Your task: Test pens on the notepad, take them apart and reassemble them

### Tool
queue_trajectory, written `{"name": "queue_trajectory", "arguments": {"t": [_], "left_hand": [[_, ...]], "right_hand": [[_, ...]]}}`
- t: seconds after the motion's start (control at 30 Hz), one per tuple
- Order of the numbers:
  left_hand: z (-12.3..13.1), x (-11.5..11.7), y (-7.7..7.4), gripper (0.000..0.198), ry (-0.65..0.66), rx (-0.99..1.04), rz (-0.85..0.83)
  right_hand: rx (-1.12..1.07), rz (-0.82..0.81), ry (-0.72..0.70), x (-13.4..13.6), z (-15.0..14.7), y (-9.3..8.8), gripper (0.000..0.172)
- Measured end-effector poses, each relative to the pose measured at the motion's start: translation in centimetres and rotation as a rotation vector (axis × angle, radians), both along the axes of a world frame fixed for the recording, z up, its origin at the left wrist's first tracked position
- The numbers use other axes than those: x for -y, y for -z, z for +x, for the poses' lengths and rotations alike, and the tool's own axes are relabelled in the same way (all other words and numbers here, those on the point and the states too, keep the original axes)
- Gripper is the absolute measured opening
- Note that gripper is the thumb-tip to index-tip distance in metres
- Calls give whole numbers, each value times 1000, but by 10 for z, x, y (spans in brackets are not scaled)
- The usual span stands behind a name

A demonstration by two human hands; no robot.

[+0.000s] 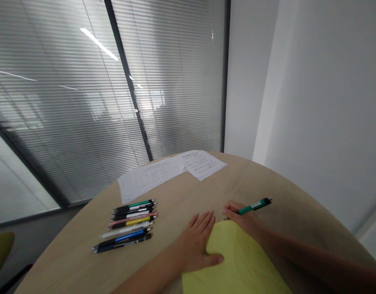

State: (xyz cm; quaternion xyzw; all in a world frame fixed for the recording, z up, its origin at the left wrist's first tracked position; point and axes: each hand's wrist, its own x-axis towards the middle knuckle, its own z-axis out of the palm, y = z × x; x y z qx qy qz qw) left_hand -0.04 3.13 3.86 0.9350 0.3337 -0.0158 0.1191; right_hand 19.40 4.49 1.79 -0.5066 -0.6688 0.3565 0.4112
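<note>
A sheet of yellow paper (237, 261) lies on the round wooden table (175, 196) in front of me. My left hand (198, 241) rests flat across its left edge, thumb on the paper and fingers spread towards the tabletop. At the paper's far edge, my right hand (241, 216) is closed around a green and black pen (254, 206). The pen slants, its back end pointing up to the right; its writing tip is hidden by the fingers. No writing can be made out on the yellow sheet.
Several pens (129, 222) in various colours lie in a row on the left of the table. Two printed white sheets (203, 163) lie near the far edge. Beyond stands a glass partition with blinds (175, 81), with a white wall (323, 102) to the right.
</note>
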Motion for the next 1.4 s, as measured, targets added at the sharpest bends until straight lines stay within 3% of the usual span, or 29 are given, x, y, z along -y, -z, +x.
{"name": "queue_trajectory", "arguments": {"t": [0.23,0.43,0.5,0.6,0.7,0.8,1.0,1.4], "left_hand": [[-14,12,9,81,-10,49,79],[-4,34,-12,47,44,41,200],[1,43,-13,51,137,49,188],[7,49,1,55,276,57,168],[7,48,20,52,300,39,170],[7,44,28,56,299,48,153],[8,43,27,59,310,1,103],[6,47,28,63,253,26,123]], "right_hand": [[39,-15,-47,2,-6,11,11],[32,16,-15,5,-5,10,15],[20,17,24,6,-5,7,17],[17,6,83,7,-7,6,20],[41,21,77,8,-10,7,20],[117,44,71,8,-11,11,17],[229,55,155,8,-10,13,20],[219,4,158,8,-11,10,20]]}}
